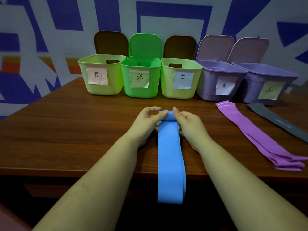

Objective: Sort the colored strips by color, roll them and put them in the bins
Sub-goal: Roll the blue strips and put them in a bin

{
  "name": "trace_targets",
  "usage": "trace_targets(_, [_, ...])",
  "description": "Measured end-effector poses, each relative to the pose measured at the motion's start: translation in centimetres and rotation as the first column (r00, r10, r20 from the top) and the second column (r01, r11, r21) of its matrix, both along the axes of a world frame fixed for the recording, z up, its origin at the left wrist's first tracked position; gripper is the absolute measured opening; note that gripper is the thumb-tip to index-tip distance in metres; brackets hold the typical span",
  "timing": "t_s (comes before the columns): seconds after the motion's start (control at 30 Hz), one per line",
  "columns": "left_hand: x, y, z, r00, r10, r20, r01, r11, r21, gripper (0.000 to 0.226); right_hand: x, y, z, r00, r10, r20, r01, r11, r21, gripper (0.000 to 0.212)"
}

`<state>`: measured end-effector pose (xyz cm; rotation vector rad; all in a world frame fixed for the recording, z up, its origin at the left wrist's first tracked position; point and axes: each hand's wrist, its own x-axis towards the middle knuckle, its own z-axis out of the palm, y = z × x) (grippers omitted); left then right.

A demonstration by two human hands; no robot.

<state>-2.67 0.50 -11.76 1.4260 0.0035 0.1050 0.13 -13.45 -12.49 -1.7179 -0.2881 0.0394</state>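
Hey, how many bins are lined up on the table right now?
5, in a row at the table's far edge, lids open: pale green bin leftmost, then bright green bin, second pale green bin, purple bin, and second purple bin rightmost.

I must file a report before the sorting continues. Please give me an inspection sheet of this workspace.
Surface: brown wooden table, strips lying on it.
Job's things: blue strips overhang the near edge, far end starting to roll; purple strips and grey strip at right; five open labelled bins in a row at the back.
Clutter: nothing seen.
Grippers: left hand and right hand pinch the blue far end.
Cables: nothing seen.
Surroundings: blue-and-grey patterned wall.
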Motion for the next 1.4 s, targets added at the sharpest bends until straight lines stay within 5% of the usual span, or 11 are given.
trace_targets(0.17, [0.01, -0.07, 0.0, 1.0, -0.017, -0.002, 0.017, 1.0, -0.012, 0.04, 0.09, -0.45, 0.34, 0.997, 0.044, -0.067, -0.033, 0.988, 0.149, 0.02])
trace_targets(0.27, [-0.09, -0.22, 0.1, 1.0, -0.025, -0.003, 0.025, 1.0, -0.007, 0.033, 0.01, -0.67, 0.4, 0.993, 0.088, -0.082, -0.065, 0.965, 0.253, 0.007])
trace_targets(0.6, [0.23, -0.39, -0.3, 0.999, 0.027, 0.023, -0.03, 0.992, 0.124, 0.03, -0.09, -0.91, 0.15, 0.994, 0.105, -0.001, -0.101, 0.962, 0.254, 0.022])
trace_targets(0.9, [-0.17, 0.02, -0.01, 0.999, -0.047, -0.004, 0.047, 0.999, -0.027, 0.028, -0.5, -0.29, 0.39, 0.999, 0.042, -0.028, -0.038, 0.992, 0.119, 0.028])
trace_targets(1.07, [-0.11, 0.13, -0.03, 0.999, -0.049, 0.009, 0.049, 0.998, -0.05, 0.009, -0.61, -0.52, 0.69, 0.993, 0.087, -0.075, -0.071, 0.977, 0.201, 0.016])
trace_targets(1.4, [-0.21, -0.17, 0.01, 1.0, -0.031, 0.007, 0.03, 0.998, 0.049, 0.034, -0.78, -0.55, 0.74, 0.99, 0.128, -0.059, -0.106, 0.952, 0.289, 0.024])
